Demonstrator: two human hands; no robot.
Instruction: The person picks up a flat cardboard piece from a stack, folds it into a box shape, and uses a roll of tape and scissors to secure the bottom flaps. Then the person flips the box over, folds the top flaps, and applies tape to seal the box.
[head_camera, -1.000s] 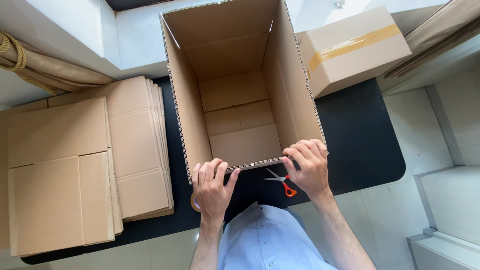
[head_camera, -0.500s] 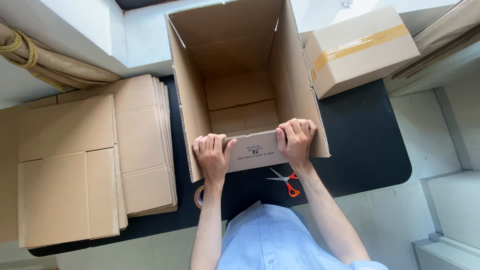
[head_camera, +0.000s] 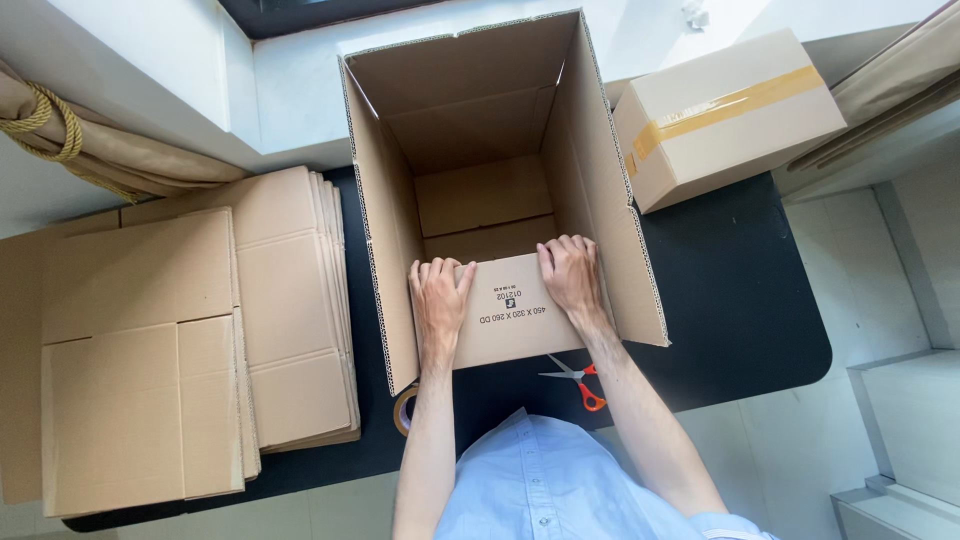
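both palms press flat on the near flap of the open cardboard box, my left hand and my right hand side by side, fingers spread, each grip open and clamped on nothing. the box stands on the black tabletop. orange-handled scissors lie near my right forearm. flattened boxes are stacked left; a taped box sits far right.

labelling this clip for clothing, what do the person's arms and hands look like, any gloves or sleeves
Both the left hand and the right hand are bare: no gloves, rings or watch visible. The forearms are uncovered too. A light blue buttoned shirt is worn, its short sleeve showing near the right elbow.
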